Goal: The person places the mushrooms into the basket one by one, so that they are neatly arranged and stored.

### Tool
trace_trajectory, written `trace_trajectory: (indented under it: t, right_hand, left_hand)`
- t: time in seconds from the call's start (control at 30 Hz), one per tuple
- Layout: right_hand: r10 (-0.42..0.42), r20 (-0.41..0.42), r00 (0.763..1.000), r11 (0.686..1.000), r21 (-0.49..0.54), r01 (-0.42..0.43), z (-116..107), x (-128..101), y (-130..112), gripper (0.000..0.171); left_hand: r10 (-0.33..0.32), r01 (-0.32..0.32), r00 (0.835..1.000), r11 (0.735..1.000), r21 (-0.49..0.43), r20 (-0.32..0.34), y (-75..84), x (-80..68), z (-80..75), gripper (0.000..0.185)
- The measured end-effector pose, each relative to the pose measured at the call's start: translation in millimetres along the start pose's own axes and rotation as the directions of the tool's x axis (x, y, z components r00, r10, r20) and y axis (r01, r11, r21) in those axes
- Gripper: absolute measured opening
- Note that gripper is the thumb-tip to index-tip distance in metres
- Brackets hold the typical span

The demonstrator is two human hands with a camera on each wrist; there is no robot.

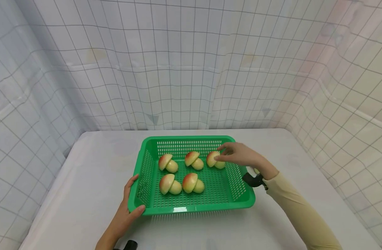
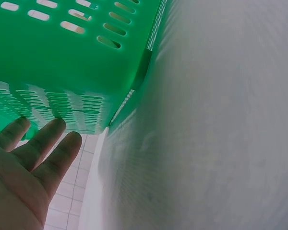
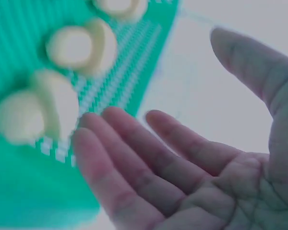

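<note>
A green plastic basket (image 1: 191, 210) holds several mushrooms with red-and-yellow caps and pale stems, set in two rows. My left hand (image 1: 123, 211) holds the basket's near left corner, thumb over the front rim; in the left wrist view, spread fingers (image 2: 48, 148) lie by its slotted outer wall. At the back right, my right hand (image 1: 241, 155) hovers over a mushroom (image 1: 212, 159), partly covering it. The right wrist view shows that palm empty, its fingers (image 3: 129, 158) loosely bent and the thumb well apart. A mushroom (image 3: 57, 103) lies just beyond those fingertips.
Under the basket is a table with a white cloth (image 1: 94, 180). Grid-patterned white curtains (image 1: 191, 86) hang behind it and on both sides. Inside the basket, the other mushrooms include back-row ones (image 1: 194, 160) and front-row ones (image 1: 193, 183).
</note>
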State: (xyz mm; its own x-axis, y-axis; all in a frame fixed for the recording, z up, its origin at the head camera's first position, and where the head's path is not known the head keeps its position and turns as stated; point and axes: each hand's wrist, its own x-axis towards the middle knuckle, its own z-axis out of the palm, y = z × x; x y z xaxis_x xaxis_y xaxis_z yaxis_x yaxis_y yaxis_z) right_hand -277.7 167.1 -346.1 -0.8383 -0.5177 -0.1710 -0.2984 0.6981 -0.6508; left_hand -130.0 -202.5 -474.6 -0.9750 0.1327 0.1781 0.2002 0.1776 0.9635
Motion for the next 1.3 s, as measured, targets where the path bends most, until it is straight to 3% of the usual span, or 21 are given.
trace_trajectory:
  t: [0.17, 0.37, 0.53, 0.7, 0.93, 1.1, 1.3]
  right_hand:
    - [0.047, -0.196, 0.979, 0.991, 0.131, -0.022, -29, -18, 38, 0.061]
    - [0.144, -0.356, 0.923, 0.978, 0.193, -0.079, -41, -35, 91, 0.065]
    - [0.258, -0.422, 0.869, 0.966, 0.134, -0.222, -34, -45, 123, 0.078]
    - [0.368, -0.431, 0.824, 0.919, 0.032, -0.394, -25, -48, 143, 0.089]
    - [0.471, -0.325, 0.82, 0.865, -0.009, -0.501, -16, -53, 153, 0.098]
    - [0.479, -0.288, 0.829, 0.868, 0.02, -0.495, -10, -52, 157, 0.1]
    - [0.453, -0.302, 0.839, 0.889, 0.078, -0.452, -4, -48, 158, 0.096]
  left_hand:
    - [-0.001, 0.001, 1.0, 1.0, -0.006, 0.0, 0.4, 0.1, 0.2, 0.081]
    - [0.0, 0.0, 1.0, 1.0, 0.002, -0.004, 0.3, 0.2, -0.2, 0.081]
    - [0.005, -0.005, 1.0, 1.0, 0.002, -0.003, -0.5, 0.1, -0.3, 0.081]
    - [0.003, -0.003, 1.0, 1.0, 0.0, -0.002, -1.1, 0.3, -0.3, 0.081]
    - [-0.003, 0.003, 1.0, 1.0, 0.006, -0.003, -0.2, 0.6, -0.2, 0.08]
    - [0.008, -0.008, 1.0, 1.0, 0.001, -0.001, -0.6, 0.4, -0.1, 0.081]
    - [0.011, -0.011, 1.0, 1.0, -0.003, 0.001, -1.6, 0.4, -0.5, 0.08]
